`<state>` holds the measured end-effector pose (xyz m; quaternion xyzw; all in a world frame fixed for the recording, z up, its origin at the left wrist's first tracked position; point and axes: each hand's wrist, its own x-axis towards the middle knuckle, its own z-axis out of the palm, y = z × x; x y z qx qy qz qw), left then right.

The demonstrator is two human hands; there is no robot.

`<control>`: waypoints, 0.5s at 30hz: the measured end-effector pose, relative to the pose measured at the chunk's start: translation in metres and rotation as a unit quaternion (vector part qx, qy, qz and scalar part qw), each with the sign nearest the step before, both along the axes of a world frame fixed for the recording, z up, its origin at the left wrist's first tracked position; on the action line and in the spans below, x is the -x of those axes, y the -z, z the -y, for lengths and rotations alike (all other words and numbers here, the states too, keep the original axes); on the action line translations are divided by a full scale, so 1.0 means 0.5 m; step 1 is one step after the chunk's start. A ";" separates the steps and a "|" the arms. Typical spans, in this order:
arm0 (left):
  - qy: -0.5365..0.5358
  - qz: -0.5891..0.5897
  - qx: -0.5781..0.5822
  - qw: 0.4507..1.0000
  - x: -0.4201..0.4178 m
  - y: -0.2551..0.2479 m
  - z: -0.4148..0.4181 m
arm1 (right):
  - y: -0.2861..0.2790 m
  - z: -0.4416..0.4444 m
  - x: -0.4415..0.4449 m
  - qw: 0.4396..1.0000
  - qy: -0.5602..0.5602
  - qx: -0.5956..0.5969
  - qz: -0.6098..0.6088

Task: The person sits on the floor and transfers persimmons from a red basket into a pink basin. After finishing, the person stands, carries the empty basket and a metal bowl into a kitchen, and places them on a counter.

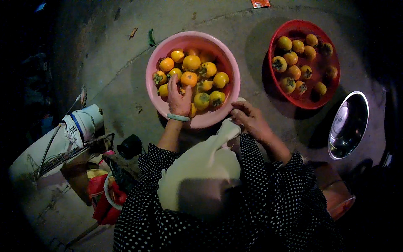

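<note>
A pink plastic basin [234, 75] stands in front of me with many orange-yellow persimmons in it. My left hand [179, 99], with a pale green bangle at the wrist, reaches over its near rim. The fingers are apart and lie by a persimmon [189, 78]; whether they grip it is not plain. My right hand [248, 118] is at the basin's near right rim, touching or holding a corner of a pale cloth [229, 130]; its hold cannot be told. The cloth spreads over my lap.
To the right stands a red plastic basket [274, 67] holding persimmons. Nearer is a shiny metal basin [349, 126], with a reddish bucket [340, 204] below it. On the left lie a white container [91, 118], thin sticks [75, 154] and a red bag [108, 208].
</note>
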<state>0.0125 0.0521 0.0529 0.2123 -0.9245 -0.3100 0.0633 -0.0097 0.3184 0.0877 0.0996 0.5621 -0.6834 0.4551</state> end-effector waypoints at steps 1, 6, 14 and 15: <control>0.000 -0.005 0.007 1.000 -0.004 0.005 0.006 | 0.007 -0.008 0.003 1.000 -0.006 -0.007 -0.003; -0.054 -0.008 -0.031 0.998 -0.009 -0.011 0.006 | -0.016 -0.033 0.030 1.000 -0.002 -0.003 0.014; -0.113 -0.017 -0.105 0.988 -0.007 0.003 0.003 | 0.007 -0.064 0.024 0.999 0.007 -0.043 0.016; -0.119 -0.019 -0.104 0.987 -0.004 0.000 0.001 | 0.004 -0.066 0.025 0.998 0.007 -0.050 0.022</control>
